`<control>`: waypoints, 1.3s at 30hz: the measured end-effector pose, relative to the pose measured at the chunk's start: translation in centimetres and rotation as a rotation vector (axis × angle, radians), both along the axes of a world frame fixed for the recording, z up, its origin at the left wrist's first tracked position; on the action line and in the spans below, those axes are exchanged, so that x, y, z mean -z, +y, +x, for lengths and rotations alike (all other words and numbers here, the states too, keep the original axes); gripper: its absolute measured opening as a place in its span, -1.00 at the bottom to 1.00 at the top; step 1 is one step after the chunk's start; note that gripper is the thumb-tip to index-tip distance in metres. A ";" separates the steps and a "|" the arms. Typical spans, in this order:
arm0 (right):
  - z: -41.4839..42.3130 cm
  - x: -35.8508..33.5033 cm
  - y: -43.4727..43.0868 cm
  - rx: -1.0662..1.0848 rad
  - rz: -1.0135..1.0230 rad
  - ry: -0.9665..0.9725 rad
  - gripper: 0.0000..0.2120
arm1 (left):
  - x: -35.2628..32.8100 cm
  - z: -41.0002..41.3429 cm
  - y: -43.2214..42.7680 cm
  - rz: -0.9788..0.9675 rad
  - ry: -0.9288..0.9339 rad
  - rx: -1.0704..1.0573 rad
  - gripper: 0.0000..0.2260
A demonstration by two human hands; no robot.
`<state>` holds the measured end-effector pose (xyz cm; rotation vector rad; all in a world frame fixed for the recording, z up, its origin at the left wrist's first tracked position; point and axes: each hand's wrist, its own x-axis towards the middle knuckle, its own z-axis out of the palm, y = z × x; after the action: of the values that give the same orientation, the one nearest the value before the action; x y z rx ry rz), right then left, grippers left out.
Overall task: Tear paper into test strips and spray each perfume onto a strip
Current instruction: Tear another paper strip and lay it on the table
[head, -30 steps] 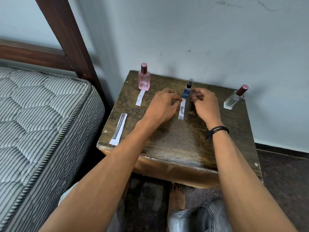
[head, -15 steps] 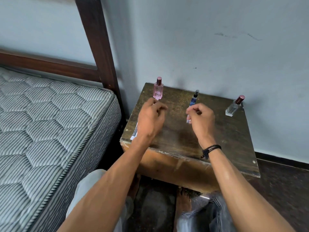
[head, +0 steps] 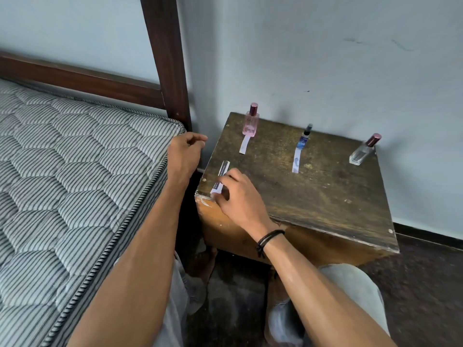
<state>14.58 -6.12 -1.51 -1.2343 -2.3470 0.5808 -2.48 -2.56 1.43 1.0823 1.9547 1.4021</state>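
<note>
Right now the right hand (head: 235, 196) sits at the front-left corner of the counter (head: 325, 209), fingers curled onto the near end of the loose strip (head: 223, 169). It looks like a pinch, but the thumb is hidden, so not 100% sure. The rest of that strip lies flat on the wood, pointing toward the back. There's a black wristband (head: 269, 237) on that wrist. The left hand (head: 185, 154) hangs off the counter by the mattress (head: 75, 159) corner, fingers loosely curled, nothing in it.

Further back, the pink bottle (head: 250, 121) stands upright rear left w/ the first strip (head: 244, 145) lying just in front of it. The slim blue spray (head: 304, 140) is mid-rear w/ the second strip (head: 296, 162) in front. The clear bottle (head: 362, 152), dark red cap, stands rear right, well apart from the others, no strip by it.

Step, imo: picking up the last strip, meant for the clear bottle. The next move calls for lifting thin paper off a flat top; sliding it over the edge may help. Then carry it across to the far right w/o creasing, and bring the left hand in for the bottle.
</note>
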 end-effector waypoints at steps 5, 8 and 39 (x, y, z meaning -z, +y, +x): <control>-1.2 0.5 0.7 -0.014 -0.018 -0.071 -0.50 | 0.1 -0.4 0.5 -0.082 0.088 0.094 -0.80; -1.0 0.9 1.0 -0.023 -0.046 -0.079 -0.54 | 0.1 -0.4 1.0 -0.100 0.108 0.119 -0.79; 1.9 -1.7 4.9 0.337 -0.405 0.715 -0.80 | -0.8 -2.1 2.3 -0.344 0.294 0.590 -0.74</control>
<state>16.52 -1.27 0.21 -1.2674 -1.4379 1.1813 -4.56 -0.23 2.25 1.5819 1.7565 0.5971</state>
